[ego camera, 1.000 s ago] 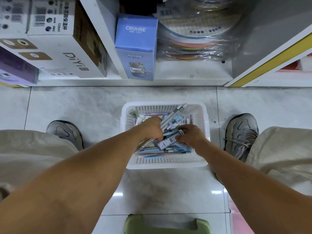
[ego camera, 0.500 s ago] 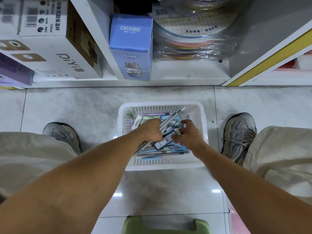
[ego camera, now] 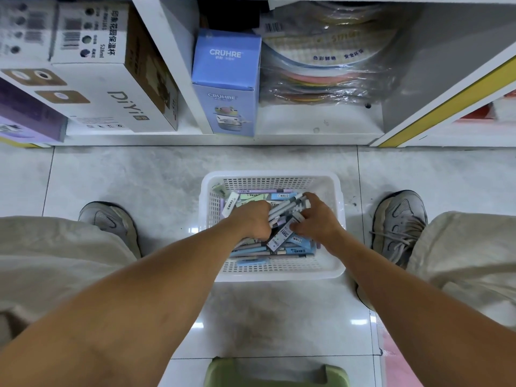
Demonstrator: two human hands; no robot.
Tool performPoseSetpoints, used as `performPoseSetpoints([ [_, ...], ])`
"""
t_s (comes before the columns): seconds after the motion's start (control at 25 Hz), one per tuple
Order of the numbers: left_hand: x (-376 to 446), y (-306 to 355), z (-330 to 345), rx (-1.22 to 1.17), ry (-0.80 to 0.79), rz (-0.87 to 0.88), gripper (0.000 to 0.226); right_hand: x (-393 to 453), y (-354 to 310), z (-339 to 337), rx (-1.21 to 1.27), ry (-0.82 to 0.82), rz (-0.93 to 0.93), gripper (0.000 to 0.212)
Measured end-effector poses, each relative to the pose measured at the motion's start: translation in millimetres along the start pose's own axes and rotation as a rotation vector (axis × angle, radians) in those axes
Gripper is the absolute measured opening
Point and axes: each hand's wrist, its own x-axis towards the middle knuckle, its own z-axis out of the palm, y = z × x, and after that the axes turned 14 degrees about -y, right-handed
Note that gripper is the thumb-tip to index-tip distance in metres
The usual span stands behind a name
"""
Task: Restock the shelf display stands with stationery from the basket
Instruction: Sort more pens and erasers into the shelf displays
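A white mesh basket point(ego camera: 339, 219) stands on the floor between my feet, filled with several pens, erasers and small stationery packs point(ego camera: 279, 196). My left hand point(ego camera: 251, 219) is inside it and grips a bundle of grey and pastel pens point(ego camera: 284, 209) that stick out towards the upper right. My right hand point(ego camera: 317, 219) is beside it, fingers curled round the far ends of those pens and a long labelled pack point(ego camera: 282, 234) that lies slanted under it.
White shelving point(ego camera: 321, 124) runs along the back, holding a blue CRUHRE box point(ego camera: 226, 79), a white DiYi carton point(ego camera: 111, 79) and wrapped coloured sheets point(ego camera: 329, 74). My shoes point(ego camera: 399, 222) flank the basket. A green stool edge point(ego camera: 276, 372) is at the bottom.
My right hand has moved up from the labelled pack to the tips of the pens in my left hand. The left hand keeps its grip and has shifted little.
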Motion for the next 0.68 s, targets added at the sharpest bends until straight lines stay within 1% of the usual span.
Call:
performPoseSetpoints([
  [0.08, 0.6, 1.8, 0.3, -0.079, -0.018, -0.022, 0.036, -1.5, 0.8, -0.6, 0.239, 0.0, -0.058, 0.074],
  [0.16, 0.2, 3.5, 1.4, -0.12, -0.036, -0.044, 0.038, -2.9, 0.9, -2.1, 0.363, 0.021, -0.11, 0.074],
  [0.32, 1.6, 6.2, -1.5, -0.2, -0.077, -0.039, 0.042, -6.7, 0.8, -5.7, 0.345, -0.011, -0.147, 0.072],
  [0.4, 2.8, 10.1, -4.8, -0.226, -0.073, -0.055, 0.041, -8.0, 0.7, -0.5, 0.205, -0.071, -0.192, 0.07],
  [0.48, 4.4, 14.2, -7.8, -0.231, -0.043, -0.07, 0.041, -8.2, 0.1, 10.6, 0.059, -0.121, -0.229, 0.083],
  [0.52, 5.1, 15.5, -8.5, -0.227, -0.031, -0.07, 0.04, -7.6, 0.8, 15.8, 0.045, -0.114, -0.241, 0.091],
  [0.56, 5.4, 15.8, -9.0, -0.223, -0.022, -0.069, 0.04, -7.0, 2.2, 19.0, 0.084, -0.096, -0.242, 0.098],
  [0.64, 4.5, 14.1, -8.6, -0.222, -0.019, -0.064, 0.04, -7.8, 4.0, 16.3, 0.254, -0.062, -0.189, 0.112],
  [0.68, 3.5, 13.0, -8.1, -0.217, -0.024, -0.056, 0.04, -9.1, 3.5, 11.9, 0.314, -0.066, -0.149, 0.113],
])
